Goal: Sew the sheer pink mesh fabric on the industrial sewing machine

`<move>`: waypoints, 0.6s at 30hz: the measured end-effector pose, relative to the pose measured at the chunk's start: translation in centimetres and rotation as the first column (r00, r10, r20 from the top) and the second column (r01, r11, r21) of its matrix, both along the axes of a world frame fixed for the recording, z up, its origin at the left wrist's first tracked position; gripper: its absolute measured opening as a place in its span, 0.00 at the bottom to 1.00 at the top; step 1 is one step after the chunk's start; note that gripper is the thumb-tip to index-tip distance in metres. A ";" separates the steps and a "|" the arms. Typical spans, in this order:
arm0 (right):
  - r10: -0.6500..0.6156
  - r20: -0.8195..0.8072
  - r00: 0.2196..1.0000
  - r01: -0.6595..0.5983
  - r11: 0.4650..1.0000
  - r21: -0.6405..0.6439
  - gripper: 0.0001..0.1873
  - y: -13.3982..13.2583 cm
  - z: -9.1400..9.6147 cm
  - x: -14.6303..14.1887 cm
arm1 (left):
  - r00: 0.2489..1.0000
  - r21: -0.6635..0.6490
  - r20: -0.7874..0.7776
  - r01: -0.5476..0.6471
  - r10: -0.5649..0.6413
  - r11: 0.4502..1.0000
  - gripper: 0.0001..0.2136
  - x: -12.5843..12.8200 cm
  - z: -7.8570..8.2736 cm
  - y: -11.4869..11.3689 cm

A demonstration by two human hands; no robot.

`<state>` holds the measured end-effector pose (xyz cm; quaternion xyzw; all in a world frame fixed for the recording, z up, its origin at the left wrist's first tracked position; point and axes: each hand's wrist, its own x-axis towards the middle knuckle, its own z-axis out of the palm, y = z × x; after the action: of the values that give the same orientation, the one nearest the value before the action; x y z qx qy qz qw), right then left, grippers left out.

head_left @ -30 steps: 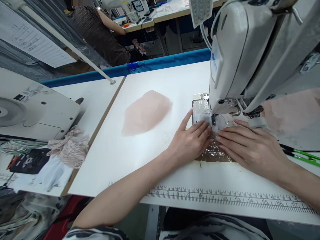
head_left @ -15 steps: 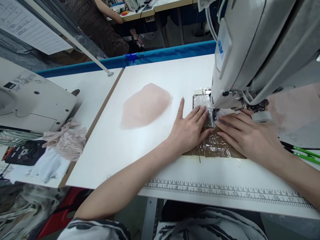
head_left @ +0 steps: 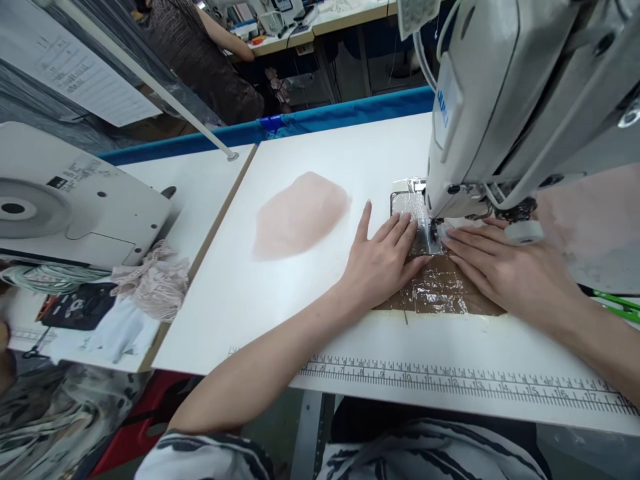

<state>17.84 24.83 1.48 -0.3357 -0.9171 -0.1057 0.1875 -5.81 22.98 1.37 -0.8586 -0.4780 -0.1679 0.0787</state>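
Note:
My left hand (head_left: 381,257) lies flat just left of the needle area of a sewing machine (head_left: 475,113), thumb and fingers spread. Its fingertips rest on the metal plate beside the presser foot (head_left: 434,232). On the other side, my right hand (head_left: 507,267) is laid flat with fingers stretched toward the foot. A bit of thin, pale, sheer fabric (head_left: 447,229) shows by its fingertips; most of it is hidden. Below the foot, shiny clear tape covers a brown patch (head_left: 435,290) on the table.
A pale pink fabric piece (head_left: 303,217) lies left on the white table (head_left: 280,313), which has a printed ruler (head_left: 440,383) along its front edge. Green-handled scissors (head_left: 623,305) are at far right. Another machine (head_left: 85,200) stands left. A person (head_left: 200,60) sits beyond the blue cloth edge (head_left: 340,110).
The view has turned slightly left, so the scene sits farther right. Both hands stay flat beside the presser foot with little visible movement.

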 end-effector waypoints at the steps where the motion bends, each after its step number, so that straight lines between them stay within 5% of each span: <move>1: -0.007 -0.019 1.000 0.007 0.999 -0.037 0.20 -0.1 0.1 0.1 | 0.999 0.026 0.024 0.024 -0.025 0.999 0.24 0.0 0.1 -0.1; 3: -0.005 -0.135 0.991 -0.021 0.981 -0.195 0.19 -0.4 0.6 0.5 | 0.990 0.054 0.084 0.113 -0.117 0.992 0.20 -0.1 0.3 -0.3; 5: -0.037 -0.334 0.942 -0.146 0.848 -0.509 0.13 -0.6 1.3 0.8 | 0.955 0.033 0.192 0.225 -0.228 0.974 0.16 0.0 0.7 -0.6; 7: -0.156 -0.482 0.862 -0.346 0.514 -0.785 0.09 -0.7 1.9 1.1 | 0.860 -0.046 0.400 0.364 -0.317 0.930 0.10 -0.2 1.3 -0.7; 9: -0.300 -0.505 0.809 -0.479 0.160 -0.863 0.15 -0.5 2.4 1.3 | 0.698 -0.195 0.660 0.516 -0.278 0.834 0.05 -0.5 2.0 -0.9; 11: -0.393 -0.487 0.780 -0.538 -0.024 -0.842 0.20 -0.3 2.6 1.3 | 0.556 -0.335 0.827 0.606 -0.082 0.722 0.08 -1.0 3.0 -1.1; 14: -0.426 -0.462 0.778 -0.546 -0.095 -0.832 0.23 -0.4 2.6 0.9 | 0.489 -0.430 0.862 0.564 0.135 0.705 0.12 -1.7 4.6 -1.5; 18: -0.342 -0.476 0.810 -0.515 -0.028 -0.857 0.16 -0.8 2.6 0.0 | 0.572 -0.403 0.818 0.491 0.063 0.772 0.15 -2.2 6.5 -1.8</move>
<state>17.84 24.00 4.11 -0.3135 -0.6192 0.7017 0.1610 -8.00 21.14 7.86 -0.7239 -0.3732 -0.3820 -0.4368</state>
